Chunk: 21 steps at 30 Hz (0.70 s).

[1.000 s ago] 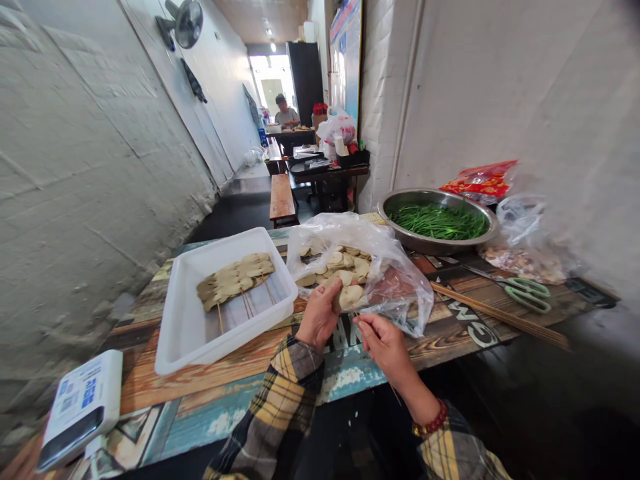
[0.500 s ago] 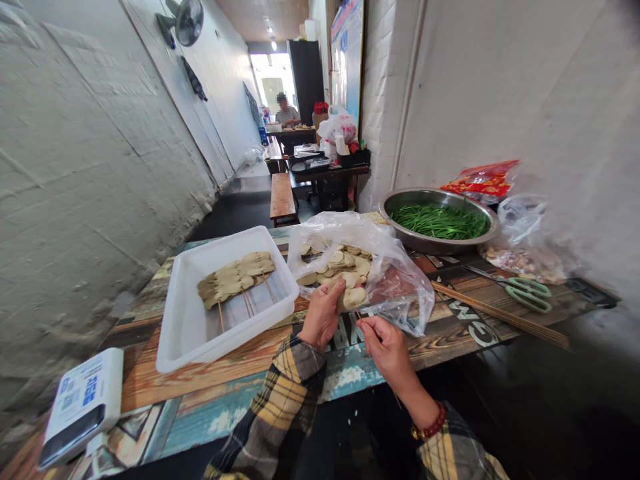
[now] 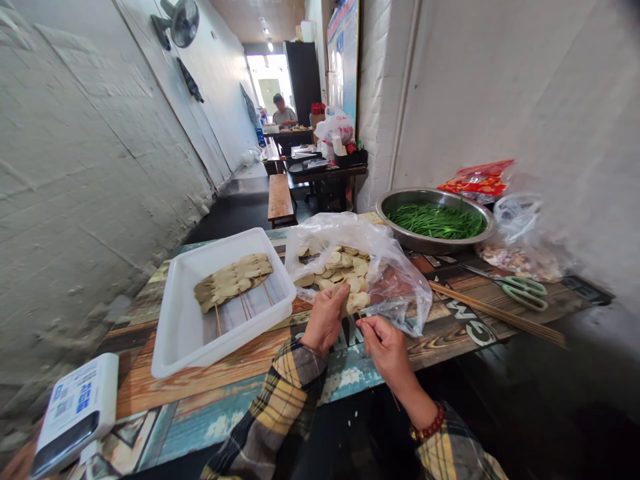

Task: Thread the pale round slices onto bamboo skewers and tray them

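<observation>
Head view, counter station.

- Left hand (image 3: 325, 319): clenched around a small stack of pale slices (image 3: 356, 300), thumb pressing on top. The stack is sitting at the near mouth of the clear plastic bag (image 3: 400, 293), just above the counter (image 3: 225, 373).
- Right hand (image 3: 386, 345): pinching a thin skewer (image 3: 359, 315) between thumb and fingertips. The tip is pointing up and left into the stack. The rest of the stick is running back under the palm toward the wrist, which is wearing a red bead bracelet (image 3: 429, 427).
- The two hands are working close together, nearly touching, at the near edge of the counter.
- Loose slices (image 3: 337, 261) are lying piled inside the bag, just beyond the left hand.
- White tray (image 3: 173, 333) is sitting left of the bag, holding finished skewers (image 3: 233, 281) that are lying side by side, sticks pointing near.
- Far right: metal bowl (image 3: 400, 199) is holding green stalks (image 3: 437, 221). A red packet (image 3: 477, 179) is leaning behind it against the wall.
- Right of the bag: a bundle of bare sticks (image 3: 500, 313) is lying diagonally, with green-handled scissors (image 3: 525, 292) just beyond it.
- Near left corner: a white device (image 3: 75, 408) is resting on the counter.
- Far down the corridor, a person (image 3: 284, 113) is sitting at another table.
</observation>
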{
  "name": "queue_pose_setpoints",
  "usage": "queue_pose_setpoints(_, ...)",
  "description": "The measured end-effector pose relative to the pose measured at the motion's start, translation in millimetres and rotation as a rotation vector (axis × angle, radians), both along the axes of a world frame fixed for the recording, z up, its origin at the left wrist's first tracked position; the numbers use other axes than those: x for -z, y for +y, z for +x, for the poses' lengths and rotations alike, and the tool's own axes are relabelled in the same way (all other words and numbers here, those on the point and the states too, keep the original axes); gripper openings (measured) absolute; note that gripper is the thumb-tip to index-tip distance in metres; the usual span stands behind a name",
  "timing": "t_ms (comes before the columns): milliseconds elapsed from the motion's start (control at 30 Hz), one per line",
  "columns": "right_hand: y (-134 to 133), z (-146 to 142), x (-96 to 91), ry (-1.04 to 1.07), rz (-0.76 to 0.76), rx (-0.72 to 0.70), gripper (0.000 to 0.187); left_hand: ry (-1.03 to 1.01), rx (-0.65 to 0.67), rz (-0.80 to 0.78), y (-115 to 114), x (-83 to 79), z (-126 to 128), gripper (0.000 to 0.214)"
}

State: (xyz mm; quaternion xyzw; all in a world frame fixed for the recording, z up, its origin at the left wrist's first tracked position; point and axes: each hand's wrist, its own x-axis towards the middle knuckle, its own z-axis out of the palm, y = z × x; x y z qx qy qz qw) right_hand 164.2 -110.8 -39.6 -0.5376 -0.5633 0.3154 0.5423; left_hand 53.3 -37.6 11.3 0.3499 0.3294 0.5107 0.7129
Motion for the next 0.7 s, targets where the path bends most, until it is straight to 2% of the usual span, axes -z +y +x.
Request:
queue_pose_setpoints(400, 0.5, 0.1, -1.4, 0.035, 0.000, 0.016, 0.029, 0.016, 0.070, 0.001, -4.1, 1.0, 3.2, 0.032)
queue_pose_setpoints(700, 1.8, 2.1, -0.4, 0.156, -0.042, -0.008, 0.031, -0.008, 0.122, 0.004, -4.8, -1.5, 2.2, 0.031)
